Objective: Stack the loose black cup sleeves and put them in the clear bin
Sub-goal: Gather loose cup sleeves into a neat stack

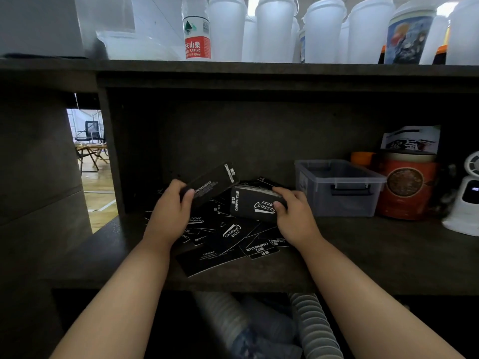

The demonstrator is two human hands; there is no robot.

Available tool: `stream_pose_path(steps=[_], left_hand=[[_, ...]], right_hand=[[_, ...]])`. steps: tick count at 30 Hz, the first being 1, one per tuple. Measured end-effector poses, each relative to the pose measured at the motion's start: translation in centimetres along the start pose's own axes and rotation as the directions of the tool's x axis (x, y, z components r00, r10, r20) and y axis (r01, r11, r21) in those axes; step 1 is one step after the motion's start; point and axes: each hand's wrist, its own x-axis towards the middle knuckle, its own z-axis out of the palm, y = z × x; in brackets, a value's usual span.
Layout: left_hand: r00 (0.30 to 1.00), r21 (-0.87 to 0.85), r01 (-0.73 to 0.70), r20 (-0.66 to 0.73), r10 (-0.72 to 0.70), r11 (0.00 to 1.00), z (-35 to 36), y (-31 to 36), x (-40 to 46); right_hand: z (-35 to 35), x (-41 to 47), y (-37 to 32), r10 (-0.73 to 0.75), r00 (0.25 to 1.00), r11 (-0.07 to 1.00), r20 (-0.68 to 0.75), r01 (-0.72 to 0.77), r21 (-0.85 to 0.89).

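Note:
Several loose black cup sleeves [228, 239] with white lettering lie scattered on the dark shelf [363, 255]. My left hand [169, 206] pinches one flat black sleeve [211, 183], lifted and tilted above the pile. My right hand [294, 211] grips a thick stack of black sleeves [252, 204] held on edge, just right of the lifted sleeve. The clear bin [337, 187] stands on the shelf to the right of my right hand and looks bare inside.
A red canister [405, 185] and a white device [466, 200] stand right of the bin. White cups [321, 32] and a water bottle [197, 29] line the upper shelf. Stacked cups [313, 327] lie below. A wooden wall [36, 164] closes the left side.

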Motion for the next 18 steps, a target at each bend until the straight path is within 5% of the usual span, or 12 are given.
stream_pose_path(steps=[5,10,15,18], left_hand=[[0.989,0.06,0.02,0.147,-0.029,0.998,0.4,-0.6,0.2],[0.996,-0.011,-0.029,-0.079,0.028,1.0,-0.3,0.6,-0.1],[0.985,0.084,-0.024,0.174,0.009,0.996,0.2,-0.3,0.0],[0.991,0.07,0.024,0.131,-0.033,0.997,0.1,-0.4,0.1]], right_hand=[[0.0,0.0,-0.1,0.012,1.0,1.0,0.006,-0.012,0.009],[0.1,0.1,-0.1,0.017,1.0,1.0,-0.001,-0.017,0.006],[-0.1,-0.1,-0.2,0.004,1.0,0.999,-0.003,-0.004,0.035],[-0.1,-0.2,-0.3,-0.012,1.0,0.998,0.016,0.011,0.058]])
